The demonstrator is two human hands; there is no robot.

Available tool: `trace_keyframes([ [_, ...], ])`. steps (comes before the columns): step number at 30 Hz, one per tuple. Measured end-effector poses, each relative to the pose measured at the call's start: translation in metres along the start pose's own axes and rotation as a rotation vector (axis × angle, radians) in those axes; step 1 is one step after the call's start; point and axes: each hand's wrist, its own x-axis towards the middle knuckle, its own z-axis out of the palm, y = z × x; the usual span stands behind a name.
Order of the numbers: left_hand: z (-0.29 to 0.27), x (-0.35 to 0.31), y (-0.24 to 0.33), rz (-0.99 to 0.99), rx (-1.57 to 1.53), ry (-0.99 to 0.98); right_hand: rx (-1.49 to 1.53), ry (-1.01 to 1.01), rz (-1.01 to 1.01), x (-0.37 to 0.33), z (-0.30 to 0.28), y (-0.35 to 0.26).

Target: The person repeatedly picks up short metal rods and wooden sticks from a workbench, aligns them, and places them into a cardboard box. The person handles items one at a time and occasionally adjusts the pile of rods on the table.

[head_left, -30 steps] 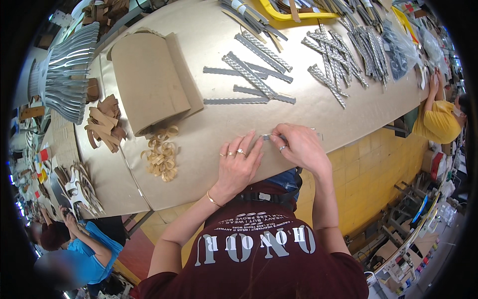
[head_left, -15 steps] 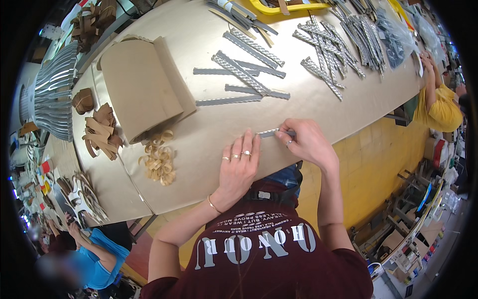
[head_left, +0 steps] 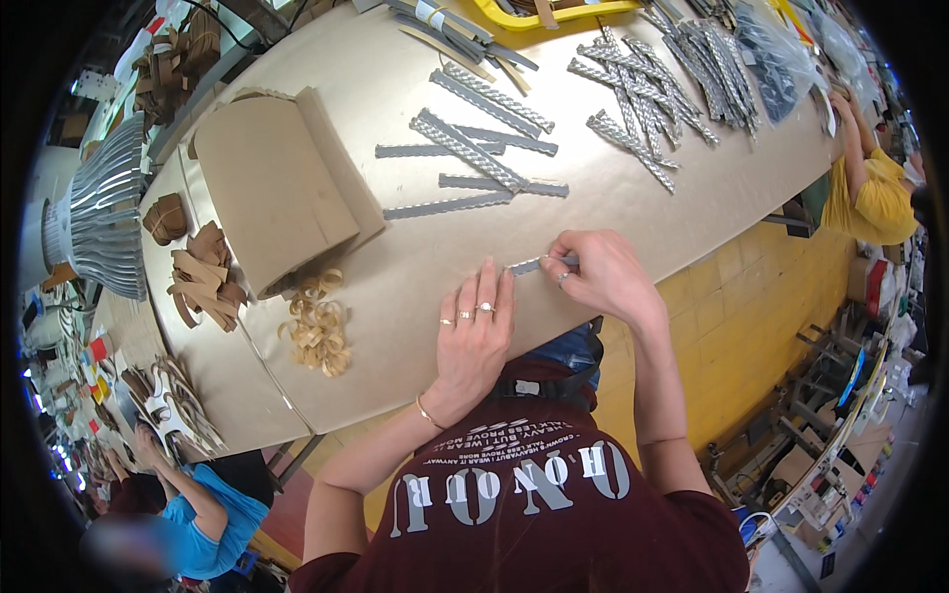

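A narrow grey strip with a silver braided edge (head_left: 526,266) lies near the table's front edge, between my two hands. My left hand (head_left: 476,331) rests flat with its fingers stretched out, their tips at the strip's left end. How much of the strip lies under those fingers is hidden. At the other end, my right hand (head_left: 605,277) pinches the strip between thumb and bent fingers. Beyond my hands, several similar grey strips (head_left: 447,205) and a silver braided strip (head_left: 470,148) lie crossed over one another on the table.
To the left stand a curved brown cardboard piece (head_left: 272,183), curled tan strips (head_left: 318,331) and brown strips (head_left: 208,272). Braided pieces (head_left: 643,94) are heaped at the back right, near a yellow tray (head_left: 554,18). Co-workers in blue (head_left: 213,519) and yellow (head_left: 878,203) are at both sides.
The whole view has shifted slightly. My left hand keeps its flat pose at the strip, and my right hand still pinches the other end, its fingers slightly shifted.
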Motion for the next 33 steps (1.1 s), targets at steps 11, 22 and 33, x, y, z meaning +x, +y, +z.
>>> trace_keyframes([
  [11, 0.012, 0.009, 0.031, 0.02, -0.254, -0.2, -0.093, 0.015, 0.072, -0.006, -0.008, 0.008],
  [22, 0.014, 0.016, 0.042, -0.025, -0.113, -0.094, 0.146, 0.008, 0.165, -0.013, -0.024, 0.026],
  [33, 0.017, 0.023, 0.056, -0.023, 0.119, -0.041, 0.066, 0.043, 0.18, -0.011, -0.018, 0.025],
])
